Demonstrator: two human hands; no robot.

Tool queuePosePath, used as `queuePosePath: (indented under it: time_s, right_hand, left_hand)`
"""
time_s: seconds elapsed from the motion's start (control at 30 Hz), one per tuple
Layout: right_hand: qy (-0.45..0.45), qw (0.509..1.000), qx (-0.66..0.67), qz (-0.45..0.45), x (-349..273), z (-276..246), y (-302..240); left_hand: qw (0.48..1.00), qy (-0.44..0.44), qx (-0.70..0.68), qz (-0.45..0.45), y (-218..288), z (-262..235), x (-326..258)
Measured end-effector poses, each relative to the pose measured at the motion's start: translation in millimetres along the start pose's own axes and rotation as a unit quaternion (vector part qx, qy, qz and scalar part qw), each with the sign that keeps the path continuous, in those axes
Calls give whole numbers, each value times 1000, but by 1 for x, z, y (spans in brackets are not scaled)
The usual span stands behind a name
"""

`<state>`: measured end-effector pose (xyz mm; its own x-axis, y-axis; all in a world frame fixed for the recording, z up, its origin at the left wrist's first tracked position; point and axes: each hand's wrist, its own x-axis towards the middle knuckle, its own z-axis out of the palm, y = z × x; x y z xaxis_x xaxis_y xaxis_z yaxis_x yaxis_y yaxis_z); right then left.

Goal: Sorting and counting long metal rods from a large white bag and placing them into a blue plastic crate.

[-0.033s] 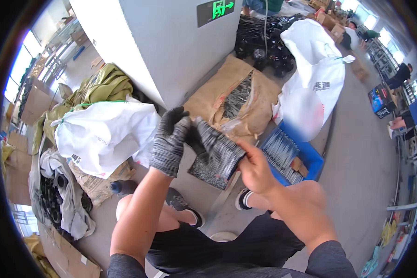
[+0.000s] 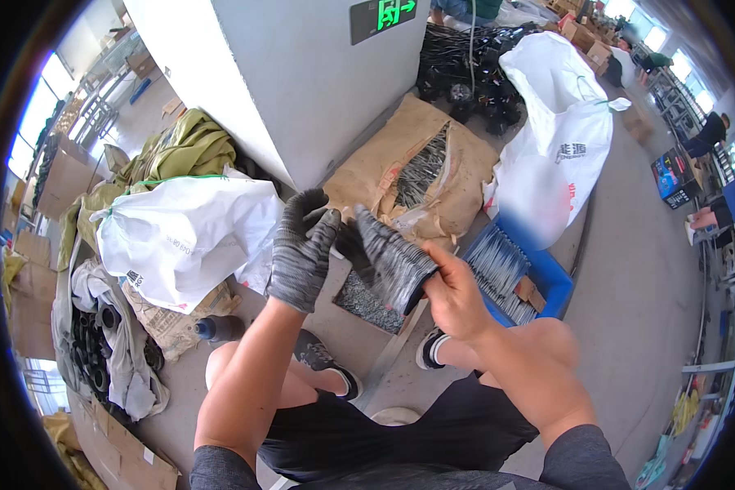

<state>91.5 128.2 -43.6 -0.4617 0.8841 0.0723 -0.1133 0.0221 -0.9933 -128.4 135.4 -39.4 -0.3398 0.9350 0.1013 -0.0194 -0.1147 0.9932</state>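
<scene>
My left hand [image 2: 300, 257] wears a grey knitted glove with dark fingertips. Its fingers are bent but apart, with nothing visible between them. Bare, my right hand [image 2: 456, 298] pinches the cuff of a second grey-and-black work glove [image 2: 396, 265] between thumb and fingers. That glove is empty, and its fingers point toward my left hand across a small gap. Below the gloves, a shallow box of small metal parts [image 2: 367, 304] sits on the floor between my feet, partly hidden by the held glove.
Ahead lies a torn brown sack of metal pieces [image 2: 457, 163]. A blue bin [image 2: 551, 282] of long metal parts stands to its right, beside a white sack [image 2: 567, 122]. Another white sack [image 2: 188, 237] and a dark bottle [image 2: 218, 328] are on the left. A pillar [image 2: 302, 82] rises ahead; people work far right.
My left hand's fingers have drawn slightly apart from the held glove, leaving a clearer gap. The held glove has tilted a little; my right hand keeps its pinch on the cuff.
</scene>
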Motion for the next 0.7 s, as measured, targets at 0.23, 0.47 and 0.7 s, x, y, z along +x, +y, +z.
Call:
queuePosePath:
  time_s: [0.23,0.47,0.7]
  right_hand:
    - [-6,990,-133,37,20,-11,15]
    - [-15,992,-62,108,16,3,12]
    - [-1,986,-99,137,8,17,28]
  left_hand:
    - [954,-261,130,70,21,-5,-22]
    - [928,-260,249,94,1,-2,-35]
    - [987,-132,-51,-79,-8,-1,-51]
